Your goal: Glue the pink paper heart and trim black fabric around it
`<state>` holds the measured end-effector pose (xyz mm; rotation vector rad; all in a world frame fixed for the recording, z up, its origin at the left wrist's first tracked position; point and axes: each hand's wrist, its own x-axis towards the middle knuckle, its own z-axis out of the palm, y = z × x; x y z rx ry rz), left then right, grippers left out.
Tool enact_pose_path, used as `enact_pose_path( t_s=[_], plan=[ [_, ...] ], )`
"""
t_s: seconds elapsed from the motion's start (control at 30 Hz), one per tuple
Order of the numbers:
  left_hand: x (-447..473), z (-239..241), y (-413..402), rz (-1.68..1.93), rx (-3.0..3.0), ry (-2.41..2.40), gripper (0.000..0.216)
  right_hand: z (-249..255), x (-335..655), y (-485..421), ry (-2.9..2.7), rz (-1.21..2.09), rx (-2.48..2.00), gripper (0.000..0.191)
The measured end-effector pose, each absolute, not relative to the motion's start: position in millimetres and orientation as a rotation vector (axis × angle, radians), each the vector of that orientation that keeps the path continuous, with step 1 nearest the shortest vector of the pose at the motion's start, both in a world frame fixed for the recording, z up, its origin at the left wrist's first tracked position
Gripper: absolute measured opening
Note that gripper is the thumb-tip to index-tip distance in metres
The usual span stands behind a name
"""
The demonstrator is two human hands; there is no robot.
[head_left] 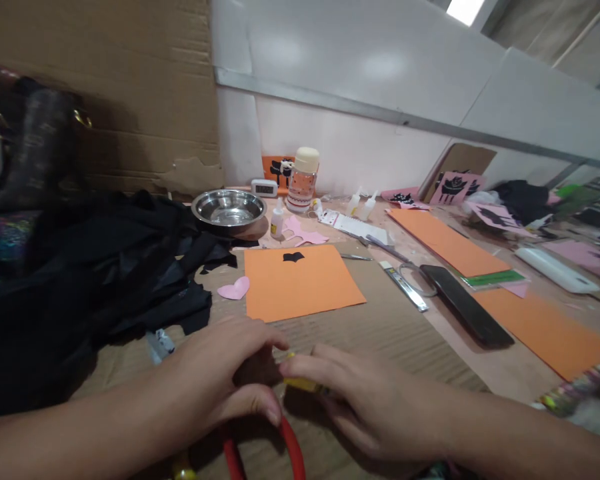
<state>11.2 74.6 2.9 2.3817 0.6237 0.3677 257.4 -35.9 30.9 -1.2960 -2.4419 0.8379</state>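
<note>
My left hand (225, 373) and my right hand (360, 400) lie close together on the corrugated cardboard work surface (380, 327). Between their fingertips sits a small yellow object (300, 383), which both hands touch; the fingers are curled round it. Under my left thumb curve red scissor-like handles (293, 453). Just beyond the hands lies an orange paper sheet (300, 281) with a small black cut-out (293, 257) on it. A pink paper heart (234, 288) rests at the sheet's left.
A heap of black cloth (95, 280) fills the left. Behind are a steel bowl (229, 207), a glue bottle (277, 220) and a capped jar (303, 177). To the right lie a black phone (465, 303), a utility knife (404, 285) and more orange sheets (545, 330).
</note>
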Motion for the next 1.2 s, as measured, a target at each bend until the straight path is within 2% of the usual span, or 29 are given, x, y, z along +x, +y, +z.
enact_pose_path(
  t_s=[0.17, 0.23, 0.33, 0.5, 0.63, 0.83, 1.0, 1.2],
  plan=[
    [-2.9, 21.6, 114.9, 0.708, 2.499, 0.746, 0.057, 33.1, 277.2, -30.4, -2.209, 0.567, -1.458, 0.041],
    [-6.8, 25.9, 133.9, 0.737, 2.511, 0.879, 0.042, 33.5, 284.2, -26.6, -2.181, 0.427, -1.568, 0.042],
    [-9.8, 22.1, 156.2, 0.762, 2.577, 0.978, 0.033, 32.5, 289.9, -19.1, -2.191, 0.263, -1.668, 0.040],
    [-11.2, 6.4, 169.2, 0.636, 2.705, 0.946, 0.034, 35.2, 305.1, 6.0, -2.122, 0.071, -1.727, 0.052],
    [-9.8, 6.1, 165.8, 0.531, 2.770, 0.914, 0.035, 54.9, 332.3, 48.2, -2.079, -0.011, -1.826, 0.032],
    [-6.9, 11.1, 159.2, 0.443, 2.790, 0.920, 0.035, 77.5, 364.0, 123.2, -1.890, -0.251, -2.006, 0.018],
    [-6.1, 8.4, 158.2, 0.430, 2.768, 0.913, 0.034, 65.9, 369.4, 158.6, -1.823, -0.221, -2.146, 0.033],
    [-5.8, 5.9, 156.4, 0.421, 2.760, 0.918, 0.032, 54.0, 374.3, 173.6, -1.761, -0.219, -2.218, 0.038]
  ],
)
